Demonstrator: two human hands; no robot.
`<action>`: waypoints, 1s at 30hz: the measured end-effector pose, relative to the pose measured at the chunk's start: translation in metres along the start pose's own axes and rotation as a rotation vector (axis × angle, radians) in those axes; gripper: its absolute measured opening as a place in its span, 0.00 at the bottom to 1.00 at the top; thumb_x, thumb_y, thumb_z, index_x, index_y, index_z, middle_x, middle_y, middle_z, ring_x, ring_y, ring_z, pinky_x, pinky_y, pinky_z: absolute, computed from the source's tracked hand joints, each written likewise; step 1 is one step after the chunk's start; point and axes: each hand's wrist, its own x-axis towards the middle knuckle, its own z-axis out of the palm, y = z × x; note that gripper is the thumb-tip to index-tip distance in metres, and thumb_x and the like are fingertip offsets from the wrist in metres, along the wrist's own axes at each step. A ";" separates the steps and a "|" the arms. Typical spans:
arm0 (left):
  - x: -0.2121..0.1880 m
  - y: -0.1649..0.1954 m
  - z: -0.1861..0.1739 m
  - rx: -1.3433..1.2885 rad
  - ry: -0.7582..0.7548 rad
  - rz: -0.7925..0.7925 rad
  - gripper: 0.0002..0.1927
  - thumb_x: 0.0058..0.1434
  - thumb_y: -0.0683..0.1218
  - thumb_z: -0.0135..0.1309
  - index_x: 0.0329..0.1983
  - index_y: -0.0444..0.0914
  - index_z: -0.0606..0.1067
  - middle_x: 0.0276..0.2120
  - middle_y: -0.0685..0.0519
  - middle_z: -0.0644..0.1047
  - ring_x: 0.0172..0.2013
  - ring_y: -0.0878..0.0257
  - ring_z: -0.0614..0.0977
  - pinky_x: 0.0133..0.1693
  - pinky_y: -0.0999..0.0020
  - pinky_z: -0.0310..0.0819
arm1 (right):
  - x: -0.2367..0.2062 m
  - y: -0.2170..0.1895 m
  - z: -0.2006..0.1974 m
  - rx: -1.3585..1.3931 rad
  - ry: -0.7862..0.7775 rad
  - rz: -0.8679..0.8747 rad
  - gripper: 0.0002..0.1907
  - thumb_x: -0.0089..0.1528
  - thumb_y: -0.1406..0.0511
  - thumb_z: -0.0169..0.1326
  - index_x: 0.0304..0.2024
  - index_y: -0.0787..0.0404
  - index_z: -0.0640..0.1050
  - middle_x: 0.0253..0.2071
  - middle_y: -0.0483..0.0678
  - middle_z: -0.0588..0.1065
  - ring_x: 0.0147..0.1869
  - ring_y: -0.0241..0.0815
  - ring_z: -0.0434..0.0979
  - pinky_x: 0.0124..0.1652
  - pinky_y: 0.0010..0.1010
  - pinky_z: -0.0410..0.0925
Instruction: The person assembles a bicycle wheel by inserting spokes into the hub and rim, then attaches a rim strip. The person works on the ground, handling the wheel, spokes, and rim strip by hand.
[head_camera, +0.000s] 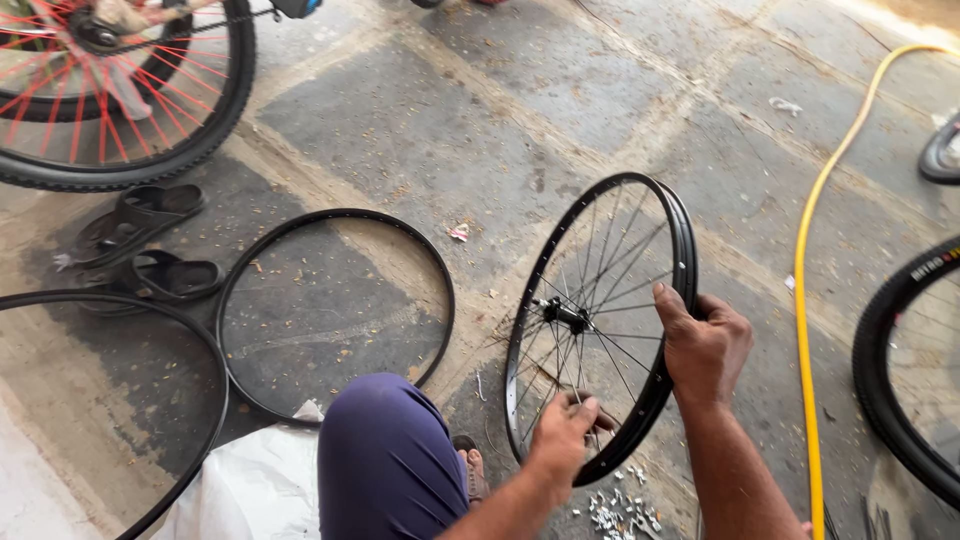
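A black spoked bicycle wheel rim (600, 320) stands upright on the concrete floor (480, 110). The right hand (705, 345) is closed over its outer edge. The left hand (562, 430) pinches low among the spokes, seemingly on a nipple, though that is too small to tell. Loose silver nipples (625, 512) lie just below. Two bare tyres (335, 310) lie flat nearby, and a yellow hose (805, 300) runs alongside.

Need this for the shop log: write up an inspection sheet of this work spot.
Surface: concrete floor, dusty, cracked.
Job's things: black spoked wheel rim upright; small metal bits beside it.
Clutter: two bare black hoops, sandals, white sack.
Grippers: left hand at the lower spokes; right hand grips the rim's edge.
Cables: yellow hose.
Surroundings: red-spoked wheel, tyre at right.
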 end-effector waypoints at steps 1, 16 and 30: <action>0.001 -0.001 -0.003 -0.090 -0.121 -0.021 0.13 0.71 0.48 0.53 0.54 0.37 0.73 0.35 0.50 0.81 0.32 0.67 0.83 0.38 0.75 0.81 | 0.001 0.002 0.001 0.013 -0.009 0.011 0.19 0.60 0.55 0.67 0.27 0.66 0.81 0.15 0.42 0.67 0.18 0.33 0.63 0.22 0.30 0.56; 0.006 0.016 0.035 -0.495 -0.352 -0.074 0.13 0.63 0.44 0.60 0.46 0.41 0.69 0.30 0.48 0.81 0.28 0.59 0.85 0.27 0.69 0.80 | -0.103 0.194 -0.071 0.842 -0.135 0.834 0.13 0.61 0.75 0.51 0.49 0.75 0.75 0.42 0.55 0.79 0.45 0.45 0.80 0.50 0.30 0.74; -0.010 0.024 0.041 -0.511 -0.378 -0.100 0.13 0.64 0.42 0.58 0.46 0.41 0.65 0.33 0.44 0.81 0.33 0.56 0.86 0.35 0.65 0.84 | -0.151 0.194 -0.079 0.929 -0.068 0.961 0.09 0.63 0.63 0.57 0.39 0.62 0.73 0.31 0.46 0.76 0.32 0.36 0.74 0.30 0.21 0.68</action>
